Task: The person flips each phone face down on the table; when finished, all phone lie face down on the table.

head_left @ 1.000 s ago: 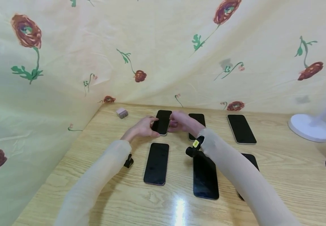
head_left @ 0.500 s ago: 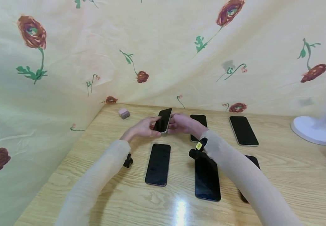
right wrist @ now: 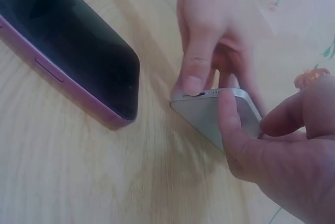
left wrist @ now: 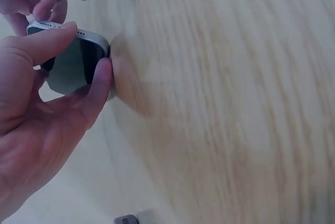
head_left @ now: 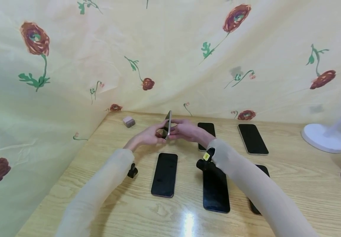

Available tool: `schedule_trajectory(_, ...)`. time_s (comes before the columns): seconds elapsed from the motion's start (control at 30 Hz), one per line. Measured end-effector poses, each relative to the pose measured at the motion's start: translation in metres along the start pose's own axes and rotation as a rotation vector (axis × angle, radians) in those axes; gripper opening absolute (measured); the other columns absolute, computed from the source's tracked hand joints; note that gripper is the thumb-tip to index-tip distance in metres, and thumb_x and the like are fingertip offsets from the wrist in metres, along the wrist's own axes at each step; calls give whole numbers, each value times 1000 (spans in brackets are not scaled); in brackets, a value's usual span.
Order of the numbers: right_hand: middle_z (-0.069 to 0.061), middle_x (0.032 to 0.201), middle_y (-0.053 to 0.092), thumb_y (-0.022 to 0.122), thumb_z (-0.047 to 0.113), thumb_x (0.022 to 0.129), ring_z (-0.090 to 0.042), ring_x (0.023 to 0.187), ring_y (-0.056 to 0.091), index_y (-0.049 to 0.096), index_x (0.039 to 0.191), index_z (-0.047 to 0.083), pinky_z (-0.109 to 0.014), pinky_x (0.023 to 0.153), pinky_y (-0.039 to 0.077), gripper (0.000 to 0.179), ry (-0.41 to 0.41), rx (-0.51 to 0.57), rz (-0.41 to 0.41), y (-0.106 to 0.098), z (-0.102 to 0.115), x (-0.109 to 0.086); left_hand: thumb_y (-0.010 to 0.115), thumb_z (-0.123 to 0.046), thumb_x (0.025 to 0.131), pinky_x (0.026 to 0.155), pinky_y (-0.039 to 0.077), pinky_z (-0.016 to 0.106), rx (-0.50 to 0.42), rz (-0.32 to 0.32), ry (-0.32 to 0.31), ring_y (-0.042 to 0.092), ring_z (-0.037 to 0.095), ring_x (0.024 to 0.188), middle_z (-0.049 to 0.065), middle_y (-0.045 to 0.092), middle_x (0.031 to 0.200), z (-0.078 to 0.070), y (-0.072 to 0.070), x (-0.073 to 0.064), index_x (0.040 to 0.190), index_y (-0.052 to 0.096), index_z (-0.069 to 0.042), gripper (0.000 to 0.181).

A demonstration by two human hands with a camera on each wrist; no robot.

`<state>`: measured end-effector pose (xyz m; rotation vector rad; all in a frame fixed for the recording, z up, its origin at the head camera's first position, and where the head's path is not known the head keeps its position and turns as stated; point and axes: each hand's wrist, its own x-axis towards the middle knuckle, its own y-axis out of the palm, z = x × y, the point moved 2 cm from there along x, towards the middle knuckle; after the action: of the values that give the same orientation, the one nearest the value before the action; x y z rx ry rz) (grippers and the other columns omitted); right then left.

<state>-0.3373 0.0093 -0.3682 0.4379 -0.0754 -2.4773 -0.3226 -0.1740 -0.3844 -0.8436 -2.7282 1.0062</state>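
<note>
A silver-edged smartphone stands tilted on its side between both hands near the table's back edge. My left hand grips it from the screen side; in the left wrist view its thumb lies on the bottom edge and a finger reaches along the side of the phone. From the other side my right hand holds it, and the right wrist view shows those fingers at the bottom edge and pale back. Nearer to me lies a purple-edged smartphone, screen up.
More dark-screened phones lie to the right: one at the back, one farther right, one under my right wrist, one partly behind the sleeve. A small charger cube sits back left; a white lamp base stands right.
The silver-edged phone has gone from lying flat, screen up, to being lifted and turned onto its side, its screen now facing left. Both hands have closed in around it.
</note>
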Motion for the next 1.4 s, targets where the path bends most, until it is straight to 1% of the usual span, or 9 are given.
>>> schedule_trajectory(0.3, -38, 137, 46, 32, -20, 94, -46, 126, 50, 18, 159, 4, -46, 101, 44, 71, -93, -75, 11, 13, -6, 1, 67, 3, 92, 97, 48, 41, -110, -18, 24, 57, 41, 120, 28, 34, 153, -3, -6, -7, 162, 7, -12, 93)
schedule_trajectory(0.67, -34, 147, 36, 51, -10, 94, -40, 130, 46, 24, 160, 10, -46, 100, 46, 73, -164, -409, -17, 17, -13, 5, 63, 8, 93, 97, 48, 43, -261, -33, -6, 47, 42, 131, 27, 30, 155, 2, -9, -15, 162, 8, -13, 91)
schedule_trajectory(0.83, -31, 151, 35, 51, -11, 89, -36, 126, 48, 27, 158, 6, -30, 78, 46, 75, -223, -558, -34, 17, -15, 6, 60, 11, 93, 98, 47, 42, -322, -19, -8, 40, 41, 137, 28, 24, 158, 2, -9, -17, 162, 5, -12, 92)
schedule_trajectory(1.0, -32, 154, 29, 48, -10, 91, -25, 88, 54, 29, 156, 2, -23, 56, 34, 69, -252, -623, -15, 18, -19, 7, 58, 14, 92, 99, 47, 42, -340, -23, -12, 43, 42, 134, 32, 32, 153, 3, -9, -21, 161, 3, -9, 92)
schedule_trajectory(1.07, -34, 149, 36, 49, -10, 92, -17, 68, 47, 29, 156, 1, -22, 52, 32, 68, -246, -641, -11, 17, -21, 8, 59, 14, 92, 99, 47, 41, -337, -30, -22, 47, 41, 131, 32, 38, 148, 6, -9, -21, 161, 4, -7, 91)
schedule_trajectory(1.17, -36, 139, 46, 50, -9, 93, -12, 57, 40, 30, 155, -1, -22, 52, 33, 66, -247, -674, -10, 16, -23, 9, 60, 14, 91, 98, 47, 39, -325, -40, -42, 50, 40, 128, 32, 45, 143, 8, -9, -21, 160, 4, -4, 90)
schedule_trajectory(1.23, -35, 138, 47, 52, -9, 93, -15, 65, 52, 30, 154, -3, -22, 57, 38, 65, -259, -701, -12, 16, -24, 9, 61, 14, 91, 97, 48, 37, -319, -47, -60, 51, 38, 127, 31, 47, 142, 10, -9, -21, 160, 4, -3, 91)
schedule_trajectory(1.3, -36, 142, 43, 54, -9, 92, -25, 90, 65, 30, 153, -6, -24, 68, 45, 65, -279, -722, -13, 16, -24, 10, 61, 14, 90, 95, 49, 35, -299, -55, -68, 53, 37, 126, 30, 50, 140, 11, -9, -21, 160, 5, -2, 92)
schedule_trajectory(1.4, -37, 147, 36, 56, -10, 91, -40, 124, 53, 31, 151, -10, -31, 87, 49, 65, -297, -732, -16, 17, -24, 11, 63, 13, 88, 91, 49, 30, -264, -58, -74, 55, 33, 123, 28, 53, 137, 11, -11, -21, 159, 5, -1, 93)
